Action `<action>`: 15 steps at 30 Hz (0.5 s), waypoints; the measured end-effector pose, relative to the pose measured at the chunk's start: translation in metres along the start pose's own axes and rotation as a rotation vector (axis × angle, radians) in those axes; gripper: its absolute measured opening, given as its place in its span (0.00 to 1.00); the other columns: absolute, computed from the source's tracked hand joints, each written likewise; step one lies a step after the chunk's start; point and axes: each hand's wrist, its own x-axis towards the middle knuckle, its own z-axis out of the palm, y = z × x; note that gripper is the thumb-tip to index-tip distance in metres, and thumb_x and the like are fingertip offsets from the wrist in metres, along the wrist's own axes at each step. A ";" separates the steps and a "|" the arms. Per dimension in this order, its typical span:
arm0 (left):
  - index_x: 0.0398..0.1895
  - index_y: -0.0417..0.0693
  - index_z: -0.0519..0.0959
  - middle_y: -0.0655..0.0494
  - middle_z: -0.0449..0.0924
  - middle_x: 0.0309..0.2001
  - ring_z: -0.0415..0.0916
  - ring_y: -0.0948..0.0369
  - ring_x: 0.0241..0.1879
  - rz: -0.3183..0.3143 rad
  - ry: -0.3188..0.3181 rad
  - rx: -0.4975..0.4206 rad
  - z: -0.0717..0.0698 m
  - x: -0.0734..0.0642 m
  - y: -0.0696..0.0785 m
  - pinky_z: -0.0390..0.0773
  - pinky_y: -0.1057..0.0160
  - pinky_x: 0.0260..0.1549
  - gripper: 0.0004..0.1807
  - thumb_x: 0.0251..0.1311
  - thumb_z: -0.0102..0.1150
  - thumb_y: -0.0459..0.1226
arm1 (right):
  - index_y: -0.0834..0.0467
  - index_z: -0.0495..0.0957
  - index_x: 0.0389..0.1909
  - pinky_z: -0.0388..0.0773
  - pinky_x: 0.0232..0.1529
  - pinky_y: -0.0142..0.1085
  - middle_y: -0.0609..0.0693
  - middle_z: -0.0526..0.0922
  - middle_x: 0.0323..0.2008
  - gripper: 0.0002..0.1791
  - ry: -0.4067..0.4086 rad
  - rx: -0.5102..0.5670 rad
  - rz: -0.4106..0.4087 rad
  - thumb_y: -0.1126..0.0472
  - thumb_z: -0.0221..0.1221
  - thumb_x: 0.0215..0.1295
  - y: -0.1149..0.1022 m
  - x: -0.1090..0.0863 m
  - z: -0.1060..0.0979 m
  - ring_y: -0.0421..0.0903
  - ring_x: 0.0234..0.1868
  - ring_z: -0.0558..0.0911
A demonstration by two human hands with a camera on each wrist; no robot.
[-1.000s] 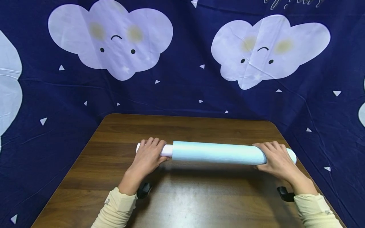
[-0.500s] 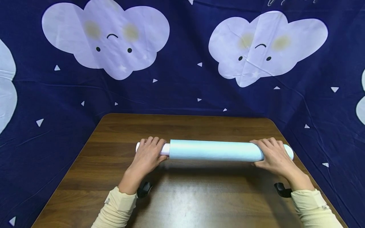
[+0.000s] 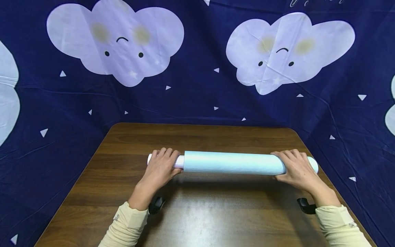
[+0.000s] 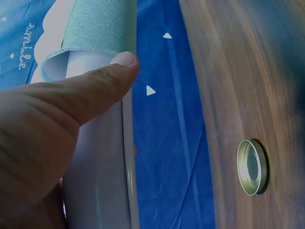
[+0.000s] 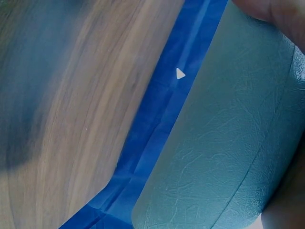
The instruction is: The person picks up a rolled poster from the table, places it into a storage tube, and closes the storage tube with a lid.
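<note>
A light-blue, leather-textured roll is held level above the table, with a shadow beneath it. From its left end sticks out a narrower white tube. My left hand grips this tube, fingers over the far side and thumb toward me. In the left wrist view the thumb lies across the tube near the roll's open rim. My right hand grips the roll near its right end, which shows beyond the hand. The right wrist view shows the roll's creased blue surface and a lengthwise seam.
A wooden table lies below, its far corners rounded. A gold-coloured ring or lid shows on wood in the left wrist view. A dark blue cloth with white clouds hangs behind. A black wrist camera sits by the left cuff.
Over the first half second the right hand and blue roll come slightly nearer the left hand, and less white tube shows between. The head view shifts a little. Since then, hardly anything moves.
</note>
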 end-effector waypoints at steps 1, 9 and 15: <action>0.43 0.51 0.75 0.53 0.80 0.39 0.75 0.53 0.40 0.000 0.001 0.001 0.000 0.000 0.000 0.69 0.52 0.40 0.26 0.42 0.71 0.52 | 0.53 0.73 0.52 0.60 0.39 0.49 0.55 0.82 0.41 0.46 -0.001 -0.001 0.002 0.47 0.77 0.22 0.000 0.000 0.000 0.56 0.42 0.73; 0.42 0.51 0.75 0.53 0.80 0.38 0.75 0.53 0.40 0.000 -0.005 0.003 -0.001 0.001 0.000 0.68 0.52 0.39 0.27 0.41 0.72 0.53 | 0.53 0.74 0.53 0.61 0.40 0.49 0.55 0.82 0.42 0.46 -0.004 0.001 0.017 0.47 0.78 0.22 -0.002 -0.001 -0.001 0.56 0.42 0.74; 0.43 0.50 0.75 0.52 0.81 0.39 0.75 0.52 0.41 0.004 -0.004 -0.003 -0.002 0.001 0.000 0.69 0.51 0.40 0.28 0.40 0.72 0.53 | 0.53 0.73 0.53 0.61 0.40 0.49 0.55 0.82 0.41 0.46 -0.005 0.004 0.013 0.47 0.77 0.23 0.000 -0.001 0.000 0.56 0.42 0.73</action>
